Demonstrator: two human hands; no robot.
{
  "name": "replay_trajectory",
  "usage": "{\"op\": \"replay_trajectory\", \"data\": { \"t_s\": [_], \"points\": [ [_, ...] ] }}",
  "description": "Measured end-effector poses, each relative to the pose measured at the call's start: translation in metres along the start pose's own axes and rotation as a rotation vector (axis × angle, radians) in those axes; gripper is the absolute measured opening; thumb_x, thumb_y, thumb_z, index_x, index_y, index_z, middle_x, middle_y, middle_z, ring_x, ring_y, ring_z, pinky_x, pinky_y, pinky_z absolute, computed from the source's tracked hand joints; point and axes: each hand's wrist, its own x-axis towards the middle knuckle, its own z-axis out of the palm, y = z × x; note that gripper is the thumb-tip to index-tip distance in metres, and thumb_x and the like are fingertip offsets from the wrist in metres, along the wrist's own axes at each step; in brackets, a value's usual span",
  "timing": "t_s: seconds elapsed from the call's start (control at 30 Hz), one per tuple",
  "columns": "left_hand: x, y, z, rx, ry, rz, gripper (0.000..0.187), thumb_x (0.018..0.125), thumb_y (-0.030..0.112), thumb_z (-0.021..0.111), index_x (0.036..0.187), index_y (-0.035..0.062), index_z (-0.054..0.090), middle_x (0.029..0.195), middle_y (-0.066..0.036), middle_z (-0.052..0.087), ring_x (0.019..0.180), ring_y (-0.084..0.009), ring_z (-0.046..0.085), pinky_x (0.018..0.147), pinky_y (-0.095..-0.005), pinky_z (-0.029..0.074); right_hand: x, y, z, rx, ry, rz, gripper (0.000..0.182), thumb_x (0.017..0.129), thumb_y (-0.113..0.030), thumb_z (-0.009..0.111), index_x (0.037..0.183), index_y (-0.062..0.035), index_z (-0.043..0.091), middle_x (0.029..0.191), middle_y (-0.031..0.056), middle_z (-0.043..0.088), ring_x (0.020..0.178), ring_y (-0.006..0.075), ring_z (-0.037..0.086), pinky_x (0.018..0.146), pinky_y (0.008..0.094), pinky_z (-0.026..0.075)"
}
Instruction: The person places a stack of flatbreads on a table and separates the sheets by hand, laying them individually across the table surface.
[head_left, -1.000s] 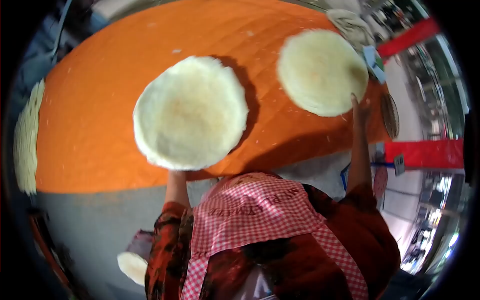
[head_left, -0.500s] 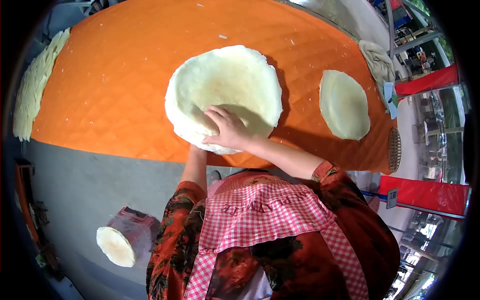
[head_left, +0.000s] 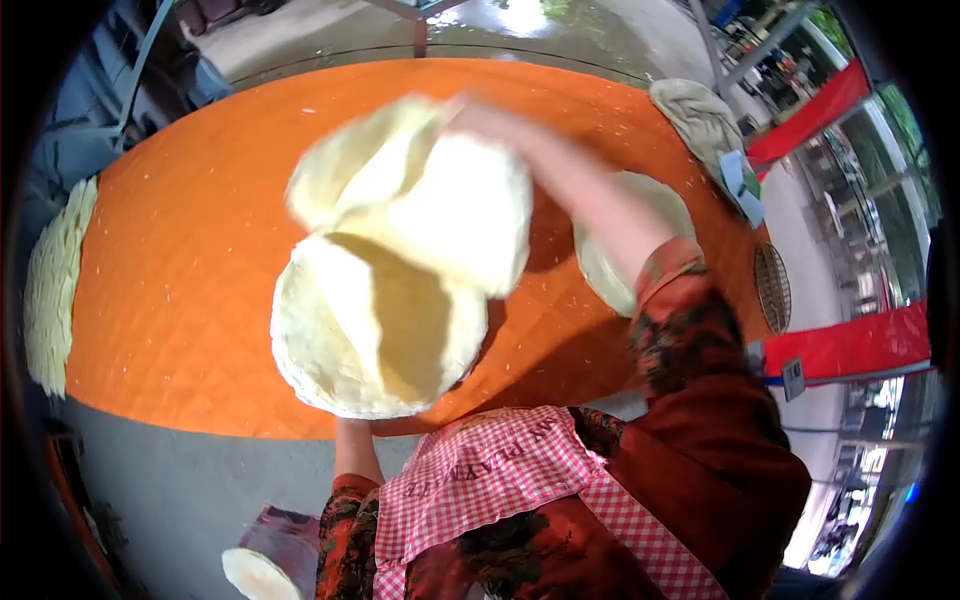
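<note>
The fingers of the right hand (head_left: pixel 470 115) were at the far rim of a raised sheet (head_left: pixel 480 195) of thin, pale dough or flatbread; motion blur hid them, so whether they pinched that rim or merely lay against it could not be made out. The sheet hung toward the body from there, meeting the far side of the lower round (head_left: pixel 320 345), which served as its base. Together the two made a shape longest from near edge to far edge. The right hand was the nearer to the sheet's far rim; of the left arm, only the forearm (head_left: pixel 356 452) showed at the near edge of the lower round, its hand hidden, seemingly underneath, so the state of those fingers was not visible.

The sheet looked supple, cream-white and matte, bending in a deep crease with a soft, leaf-like lobe on the left. The lower round was a shallow disc with a slightly rough, wavy rim, a dark shadow crossing its face. Orange cloth (head_left: pixel 180 270) with faint wrinkles and pale crumbs spread about it. To its right, a second pale round (head_left: pixel 655 195) lay partly behind the right forearm, and a mesh-like oval basket (head_left: pixel 772 288) sat farther right. Well to its left, thin, layered pale sheets (head_left: pixel 60 290) draped over the cloth's edge, their margins ragged.
</note>
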Motion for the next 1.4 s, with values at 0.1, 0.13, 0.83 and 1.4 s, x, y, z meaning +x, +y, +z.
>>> {"op": "replay_trajectory", "data": {
  "t_s": [0.1,0.13,0.83,1.4],
  "points": [
    [-0.005,0.0,0.004,-0.023,0.024,0.013,0.057,0.095,0.051,0.039,0.13,0.0072,0.045,0.125,-0.012,0.053,0.112,-0.0274,0.053,0.095,-0.0393,0.047,0.022,-0.053,-0.127,-0.371,0.225,-0.023,0.023,0.083,-0.019,0.061,0.099,-0.0033,0.066,0.084,0.0071,0.068,0.075,0.02,0.065,0.063,0.034,0.053],
    [-0.007,0.0,0.004,-0.031,0.032,0.019,0.057,0.095,0.051,0.039,0.13,0.0072,0.045,0.125,-0.012,0.053,0.111,-0.0274,0.053,0.095,-0.0392,0.047,0.014,-0.072,-0.124,-0.525,0.565,-0.171,0.023,0.086,-0.021,0.058,0.096,-0.0027,0.065,0.08,0.0084,0.067,0.074,0.0217,0.065,0.063,0.035,0.053],
    [-0.01,0.0,0.006,-0.247,-0.103,-0.012,0.053,0.095,0.048,0.043,0.127,0.0072,0.048,0.121,-0.011,0.055,0.108,-0.0264,0.056,0.092,-0.0388,0.049,-0.123,0.063,0.367,-1.009,-0.092,-0.088,0.07,0.071,-0.034,0.071,0.128,-0.005,0.043,0.125,0.0162,0.041,0.12,0.0371,0.04,0.098,0.0536,0.037],
    [-0.016,0.051,0.02,0.056,-0.058,0.052,0.05,0.094,0.046,0.046,0.125,0.0071,0.049,0.119,-0.01,0.057,0.104,-0.0256,0.057,0.089,-0.0384,0.051,-0.083,0.046,0.376,-0.858,0.017,-0.07,0.029,0.077,-0.018,0.059,0.101,-0.0023,0.061,0.108,0.0131,0.054,0.099,0.0347,0.055,0.078,0.0512,0.048]
  ]
}}
